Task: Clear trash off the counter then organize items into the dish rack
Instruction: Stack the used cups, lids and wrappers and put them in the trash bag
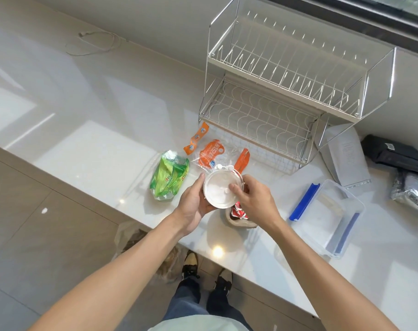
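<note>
Both hands are on the round white plastic lid (218,191), held above the pale glossy counter (95,149). The left hand (193,201) curls around its left rim; the right hand (253,199) closes fingers on its right edge, thumb pressing its top face. Just beyond the fingertips lie the torn orange wrappers (210,151), and left of the left fingers the crumpled green wrapper (167,179). Under the right palm sits a beige bowl (241,222) stuffed with red packets. Beyond the wrappers stands the white two-tier wire dish rack (286,87).
</note>
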